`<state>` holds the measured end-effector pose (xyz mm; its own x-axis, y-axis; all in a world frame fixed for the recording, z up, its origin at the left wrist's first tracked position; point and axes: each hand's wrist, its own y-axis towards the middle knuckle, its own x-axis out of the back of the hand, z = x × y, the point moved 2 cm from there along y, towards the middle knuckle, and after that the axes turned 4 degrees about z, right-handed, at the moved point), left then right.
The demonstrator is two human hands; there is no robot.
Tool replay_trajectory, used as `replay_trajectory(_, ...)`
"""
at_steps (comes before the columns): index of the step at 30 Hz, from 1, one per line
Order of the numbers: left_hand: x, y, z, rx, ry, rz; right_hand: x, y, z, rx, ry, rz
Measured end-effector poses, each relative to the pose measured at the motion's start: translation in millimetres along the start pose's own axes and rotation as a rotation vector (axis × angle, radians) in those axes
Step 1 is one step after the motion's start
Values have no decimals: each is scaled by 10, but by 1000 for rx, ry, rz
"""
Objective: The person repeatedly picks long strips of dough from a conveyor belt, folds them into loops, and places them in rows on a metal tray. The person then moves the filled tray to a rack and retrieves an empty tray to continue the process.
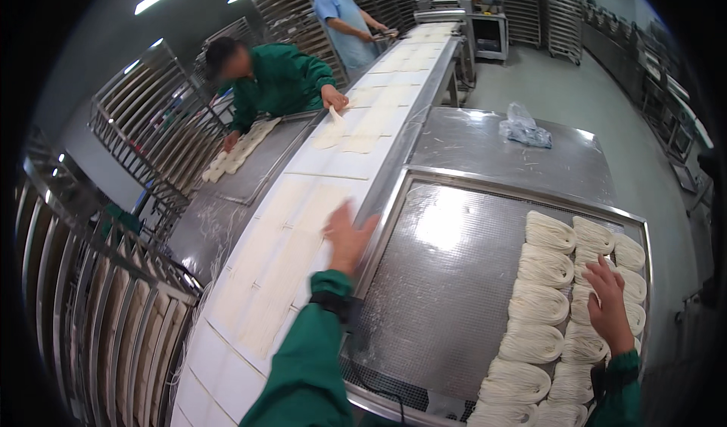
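Note:
My left hand (347, 236) reaches over the right edge of the white conveyor belt (324, 164), fingers spread and slightly blurred, holding nothing. Flat sheets of thin noodle strands (284, 245) lie on the belt beside it. On my right, a metal tray with a mesh bottom (431, 290) bears rows of folded noodle bundles (539, 302) along its right side. Above the middle and right rows is my right hand (608, 299), its fingers apart and curved; whether it touches a bundle cannot be told. No noodles are seen in its grasp.
Across the belt, a co-worker in green (278, 80) lifts noodles with one hand beside another tray (255, 160). Farther back stands a person in blue (343, 23). A plastic bag (525, 126) lies on the steel table (471, 143). Tray racks (113, 313) stand at left.

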<state>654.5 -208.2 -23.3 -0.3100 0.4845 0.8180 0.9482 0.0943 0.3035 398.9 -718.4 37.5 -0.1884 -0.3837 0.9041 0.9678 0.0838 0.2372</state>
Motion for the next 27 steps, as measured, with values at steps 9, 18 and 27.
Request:
replay_trajectory(9,1161,-1114,1679,-10,489,291,-111,-946,1044,-91,122,66)
replay_trajectory(18,2331,-1666,201,-76,-285,256,-152,-612,2562,377,342,27)
replay_trajectory(27,3019,-2380,-1656,-441,-1002,631,-97,-526,3626,389,330,-354)
